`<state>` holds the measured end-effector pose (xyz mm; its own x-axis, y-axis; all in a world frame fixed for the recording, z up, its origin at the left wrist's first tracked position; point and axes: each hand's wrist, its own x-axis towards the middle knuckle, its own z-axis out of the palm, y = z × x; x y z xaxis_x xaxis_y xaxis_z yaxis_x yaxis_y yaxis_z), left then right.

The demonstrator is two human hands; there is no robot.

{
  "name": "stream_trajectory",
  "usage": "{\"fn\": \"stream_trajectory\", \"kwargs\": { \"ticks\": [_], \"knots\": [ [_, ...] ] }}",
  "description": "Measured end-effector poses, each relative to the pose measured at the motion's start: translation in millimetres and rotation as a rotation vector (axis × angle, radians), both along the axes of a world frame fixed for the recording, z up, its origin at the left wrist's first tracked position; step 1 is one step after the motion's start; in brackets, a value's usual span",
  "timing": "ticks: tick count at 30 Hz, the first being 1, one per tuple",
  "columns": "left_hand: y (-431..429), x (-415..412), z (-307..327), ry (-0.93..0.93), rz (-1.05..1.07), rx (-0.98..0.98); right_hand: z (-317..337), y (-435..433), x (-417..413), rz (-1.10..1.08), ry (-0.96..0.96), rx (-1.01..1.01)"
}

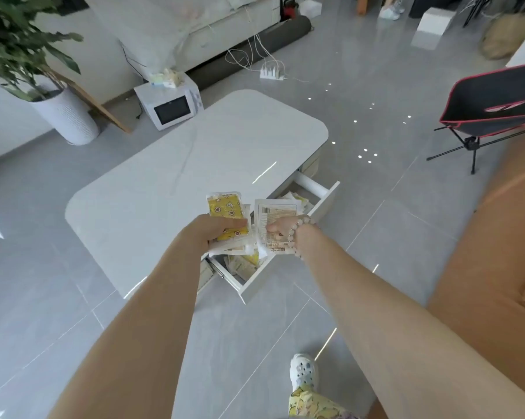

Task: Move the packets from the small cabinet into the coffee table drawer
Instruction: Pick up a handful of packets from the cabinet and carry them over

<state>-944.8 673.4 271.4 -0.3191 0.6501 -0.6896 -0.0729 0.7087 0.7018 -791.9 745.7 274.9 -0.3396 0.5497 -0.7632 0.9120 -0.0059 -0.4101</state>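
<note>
Directly beneath our two grips lies the open coffee table drawer (288, 261) — that is the relation the coming move turns on. Our left hand (216, 229) is clamped on a stack of packets, a yellow patterned packet (226, 211) on top and paler ones under it. Just beside it, our right hand (281, 229), beaded bracelet (297, 234) at the wrist, is closed on a white packet (275, 213) with a barcode, thumb across its face.

Both bundles hang above the drawer's near half, apart from its contents. More packets already lie inside, visible below the left grip and again past the right grip toward the drawer's far end. The drawer's long axis runs from below our left hand away and to the right, along the edge of the coffee table (194, 155); the held packets stand roughly upright, their long sides crossing that line.

We judge the step to be the drop — lower and let go. Neither hand is clearly nearer. The small cabinet is not in view, so how many packets remain there we cannot tell.
</note>
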Motion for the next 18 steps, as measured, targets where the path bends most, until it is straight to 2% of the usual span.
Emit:
{"fn": "stream_trajectory", "kwargs": {
  "ticks": [3,8,18],
  "knots": [
    [37.9,15.0,2.5,-0.011,0.011,0.019,-1.3,33.7,17.9,-0.019,-0.068,0.031],
    [86.8,39.7,0.3,-0.041,0.017,0.051,2.6,85.5,46.4,-0.002,-0.073,0.078],
    [155.0,57.3,-18.5,-0.053,-0.036,0.018,-11.4,146.3,58.0,0.002,-0.109,0.017]
  ]
}}
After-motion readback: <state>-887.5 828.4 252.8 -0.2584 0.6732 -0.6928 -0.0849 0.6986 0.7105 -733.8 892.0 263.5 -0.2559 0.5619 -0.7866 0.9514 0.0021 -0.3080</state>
